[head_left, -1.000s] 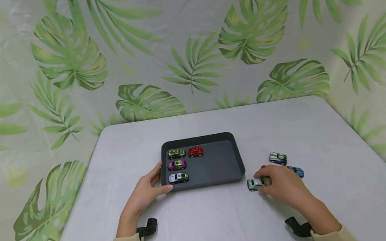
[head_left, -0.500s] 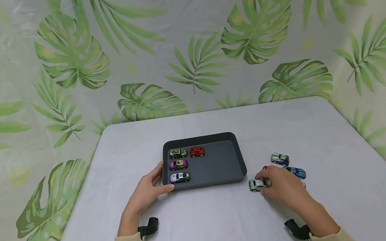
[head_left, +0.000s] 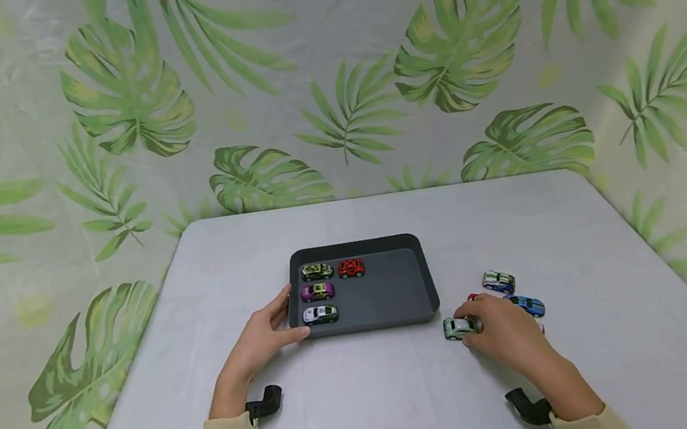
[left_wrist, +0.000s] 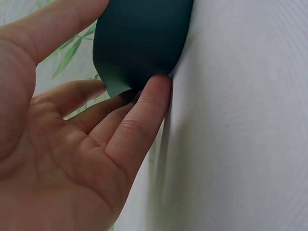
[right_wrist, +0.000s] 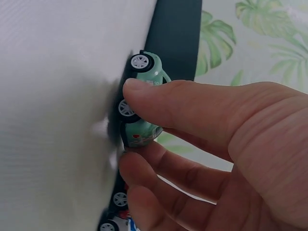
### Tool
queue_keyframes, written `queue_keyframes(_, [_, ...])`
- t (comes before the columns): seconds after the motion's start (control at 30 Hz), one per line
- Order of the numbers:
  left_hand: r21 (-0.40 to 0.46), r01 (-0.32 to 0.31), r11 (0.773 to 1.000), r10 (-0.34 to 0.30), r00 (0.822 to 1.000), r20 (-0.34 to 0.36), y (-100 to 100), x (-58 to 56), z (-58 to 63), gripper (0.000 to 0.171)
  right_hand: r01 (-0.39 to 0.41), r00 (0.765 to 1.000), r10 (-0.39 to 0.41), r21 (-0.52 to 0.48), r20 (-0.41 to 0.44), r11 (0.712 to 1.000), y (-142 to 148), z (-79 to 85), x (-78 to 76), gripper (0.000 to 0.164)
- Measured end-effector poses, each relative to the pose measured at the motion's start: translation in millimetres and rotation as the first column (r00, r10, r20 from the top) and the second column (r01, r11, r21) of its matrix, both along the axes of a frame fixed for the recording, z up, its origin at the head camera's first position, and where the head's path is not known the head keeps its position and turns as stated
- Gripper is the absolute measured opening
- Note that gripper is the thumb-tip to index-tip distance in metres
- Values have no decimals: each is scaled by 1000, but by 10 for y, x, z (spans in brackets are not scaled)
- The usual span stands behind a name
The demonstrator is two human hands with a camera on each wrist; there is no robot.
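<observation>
My left hand (head_left: 268,335) holds the near left corner of a dark grey tray (head_left: 386,285), thumb at the front side, fingers along the left side. In the left wrist view the fingers touch the outer wall of the tray (left_wrist: 144,38). To the right of the tray, my right hand (head_left: 504,327) pinches a pale green toy car (head_left: 455,329) at table level. The right wrist view shows the thumb across the side of the green car (right_wrist: 144,132), between its wheels. Whether its wheels touch the table is unclear.
Inside the tray are a camouflage car (head_left: 316,272), a red car (head_left: 351,268), a purple car (head_left: 318,291) and a white car (head_left: 320,314). Beyond my right hand lie a white-green car (head_left: 499,282) and a blue car (head_left: 529,305). Red bits partly show there.
My right hand has shifted very slightly, and more of the blue car and a sliver of another thing show beside it. The left hand stays at the tray.
</observation>
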State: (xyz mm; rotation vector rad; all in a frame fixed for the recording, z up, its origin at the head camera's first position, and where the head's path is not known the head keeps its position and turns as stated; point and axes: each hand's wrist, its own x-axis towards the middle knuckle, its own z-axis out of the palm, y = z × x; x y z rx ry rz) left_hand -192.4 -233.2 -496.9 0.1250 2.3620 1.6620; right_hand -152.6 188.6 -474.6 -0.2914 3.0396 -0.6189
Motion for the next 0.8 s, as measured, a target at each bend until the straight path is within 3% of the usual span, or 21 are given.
queue_keyframes(0.8, [-19, 1, 1000, -1, 1000, 0, 10, 5, 15, 99, -79, 997, 78, -100, -22, 992, -20, 280, -59, 34])
